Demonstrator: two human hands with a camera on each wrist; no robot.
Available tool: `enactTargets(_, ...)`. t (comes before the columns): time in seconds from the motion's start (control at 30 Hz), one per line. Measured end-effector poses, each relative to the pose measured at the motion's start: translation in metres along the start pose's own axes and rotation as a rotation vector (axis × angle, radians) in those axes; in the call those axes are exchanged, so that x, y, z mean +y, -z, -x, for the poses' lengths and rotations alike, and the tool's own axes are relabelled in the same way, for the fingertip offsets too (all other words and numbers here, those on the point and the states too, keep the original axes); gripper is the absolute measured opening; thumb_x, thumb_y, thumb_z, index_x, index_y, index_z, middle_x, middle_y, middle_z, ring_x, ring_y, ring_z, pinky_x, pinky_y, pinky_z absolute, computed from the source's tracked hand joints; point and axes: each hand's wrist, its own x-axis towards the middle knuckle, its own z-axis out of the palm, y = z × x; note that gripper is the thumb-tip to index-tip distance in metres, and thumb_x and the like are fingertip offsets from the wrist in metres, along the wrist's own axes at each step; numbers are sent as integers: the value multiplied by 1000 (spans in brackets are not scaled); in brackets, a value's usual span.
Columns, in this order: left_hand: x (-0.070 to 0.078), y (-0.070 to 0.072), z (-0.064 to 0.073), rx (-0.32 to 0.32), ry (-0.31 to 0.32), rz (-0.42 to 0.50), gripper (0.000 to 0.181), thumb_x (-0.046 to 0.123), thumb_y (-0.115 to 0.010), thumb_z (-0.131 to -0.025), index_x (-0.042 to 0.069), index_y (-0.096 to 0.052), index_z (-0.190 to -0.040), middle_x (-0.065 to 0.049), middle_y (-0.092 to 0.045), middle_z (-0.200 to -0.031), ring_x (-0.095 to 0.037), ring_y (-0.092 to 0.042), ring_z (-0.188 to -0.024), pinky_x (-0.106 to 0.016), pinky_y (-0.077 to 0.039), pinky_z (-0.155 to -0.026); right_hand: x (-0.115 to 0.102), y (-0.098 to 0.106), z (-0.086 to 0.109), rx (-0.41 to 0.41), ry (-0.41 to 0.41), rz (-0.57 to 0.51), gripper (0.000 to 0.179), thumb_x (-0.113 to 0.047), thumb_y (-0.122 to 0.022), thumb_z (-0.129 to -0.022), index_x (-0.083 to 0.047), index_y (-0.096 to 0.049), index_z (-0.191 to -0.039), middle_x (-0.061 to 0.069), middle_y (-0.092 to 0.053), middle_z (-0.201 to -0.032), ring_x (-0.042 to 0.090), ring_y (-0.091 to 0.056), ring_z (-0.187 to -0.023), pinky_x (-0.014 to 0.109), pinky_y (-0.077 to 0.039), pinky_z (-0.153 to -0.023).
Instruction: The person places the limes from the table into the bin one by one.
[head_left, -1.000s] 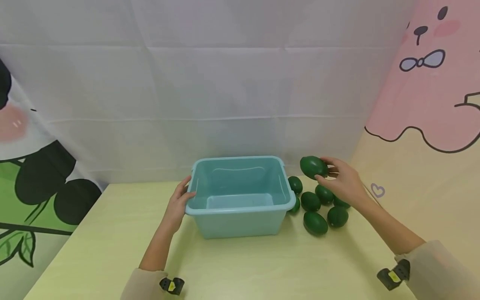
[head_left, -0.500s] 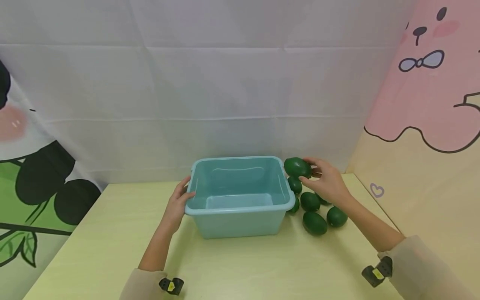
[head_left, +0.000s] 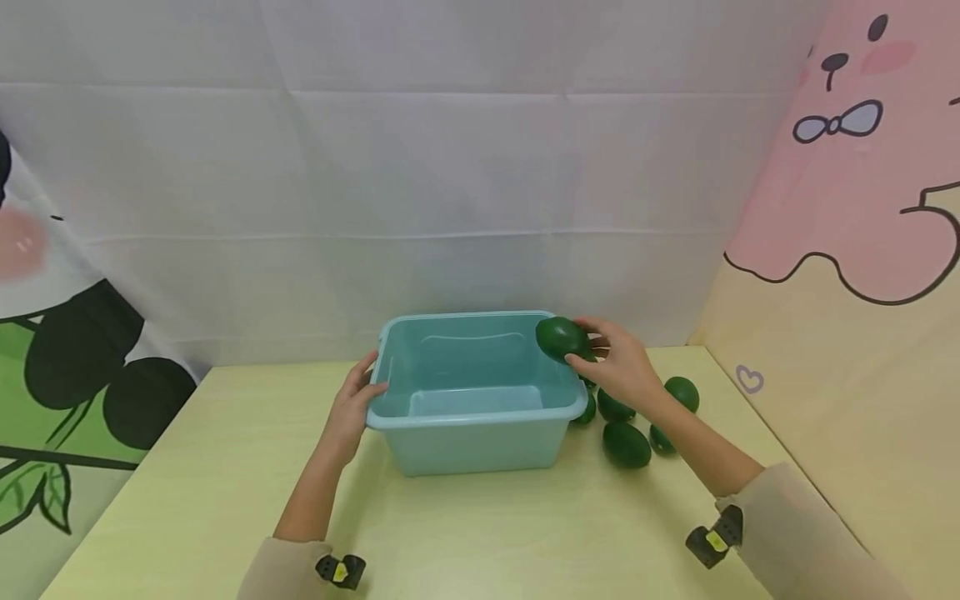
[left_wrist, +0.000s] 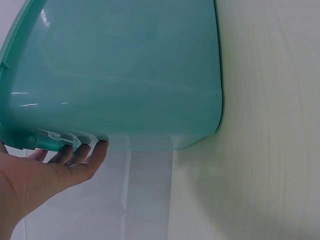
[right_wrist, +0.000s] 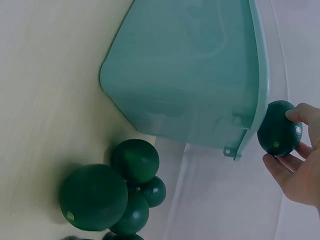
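A light-blue plastic tub (head_left: 480,448) stands on the table. My left hand (head_left: 349,415) grips its left rim, thumb over the edge; in the left wrist view the fingers (left_wrist: 95,159) lie along the outer wall. My right hand (head_left: 621,367) holds a dark green avocado (head_left: 559,337) between thumb and fingers, over the tub's right rim. In the right wrist view the held avocado (right_wrist: 278,131) appears right beside the rim. The tub's inside shows a bare bottom.
Several more avocados lie on the table to the tub's right, including a near one (head_left: 627,445) and a far one (head_left: 682,392); the right arm partly covers the group. A white cloth wall (head_left: 465,167) rises close behind the tub. A printed side wall (head_left: 840,400) borders the table's right.
My right hand has carried the avocado leftward, from above the other avocados to the tub's right rim. The left hand keeps its hold, and the tub has stayed in place.
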Motion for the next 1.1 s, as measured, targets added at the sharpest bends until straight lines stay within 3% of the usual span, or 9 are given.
enactTargets(0.6, 2, 1, 1, 3, 12, 18, 59, 12, -38, -97, 18, -15, -151, -19, -20, -152, -35, -30, -133, -51, -30, -104, -6, -35, -15, -38, -36, -89, 55, -19, -68, -84, -8, -48, -134, 15, -52, -132, 32, -59, -107, 41, -51, -85)
enactTargets(1.1, 0, 2, 0, 1, 15, 18, 60, 12, -39, -97, 18, -14, -151, -19, -19, -153, -35, -29, -134, -50, -31, -103, -16, -60, -23, -120, -21, -37, 55, -21, -68, -83, -10, -49, -134, 12, -53, -131, 28, -61, -104, 36, -52, -80)
